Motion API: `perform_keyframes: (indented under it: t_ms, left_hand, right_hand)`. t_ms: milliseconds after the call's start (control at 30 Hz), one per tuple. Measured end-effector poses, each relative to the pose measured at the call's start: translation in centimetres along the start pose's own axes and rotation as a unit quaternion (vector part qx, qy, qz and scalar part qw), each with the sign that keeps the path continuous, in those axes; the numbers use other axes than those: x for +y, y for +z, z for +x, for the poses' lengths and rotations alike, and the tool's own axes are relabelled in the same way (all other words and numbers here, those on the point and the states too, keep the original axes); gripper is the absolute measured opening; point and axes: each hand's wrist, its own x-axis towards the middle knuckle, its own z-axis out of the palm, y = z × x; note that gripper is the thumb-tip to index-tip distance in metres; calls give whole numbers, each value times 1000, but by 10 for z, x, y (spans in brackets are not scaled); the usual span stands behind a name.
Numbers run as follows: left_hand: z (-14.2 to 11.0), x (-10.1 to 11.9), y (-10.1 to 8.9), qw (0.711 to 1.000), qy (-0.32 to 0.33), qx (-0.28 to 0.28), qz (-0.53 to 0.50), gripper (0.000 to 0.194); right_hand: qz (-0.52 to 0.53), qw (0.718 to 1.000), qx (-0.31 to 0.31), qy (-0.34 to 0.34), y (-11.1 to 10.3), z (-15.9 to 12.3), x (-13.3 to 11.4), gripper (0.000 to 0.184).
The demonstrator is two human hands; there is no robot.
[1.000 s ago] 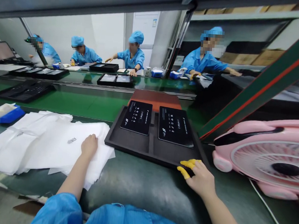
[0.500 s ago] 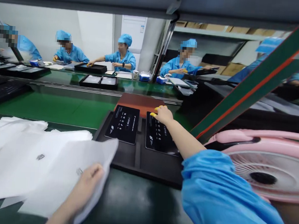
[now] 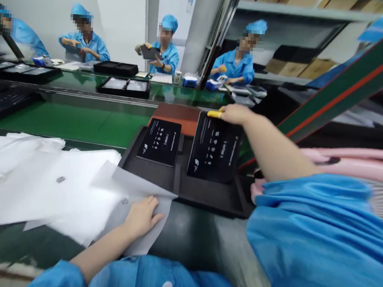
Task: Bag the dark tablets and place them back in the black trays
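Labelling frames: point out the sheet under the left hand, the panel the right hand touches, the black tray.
Sheet (image 3: 127, 190): head view, just above its printed mark.
Panel (image 3: 214, 149): head view, middle of its printed face.
Black tray (image 3: 207, 192): head view, bare floor nearest the wearer.

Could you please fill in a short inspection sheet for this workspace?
Surface: dark green worktop, with a green belt beyond it.
Items at hand: black tray bearing the left device and right device; translucent sheet; pile of white sheets.
Clutter: pink fan, partly hidden; brown board behind the tray.
Grips: left grip resting on the translucent sheet; right grip at the right device's far edge, which looks raised.
Cables: nothing seen.
Surroundings: co-workers in blue across the belt.
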Motion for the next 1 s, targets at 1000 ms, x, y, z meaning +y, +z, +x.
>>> perform_keyframes:
  t_ms: [1000]
  left_hand:
    - [-13,-14,-6,924,-138,265,-239,19]
  right_hand:
    - [571,726,348,163,29,-360,-142,24]
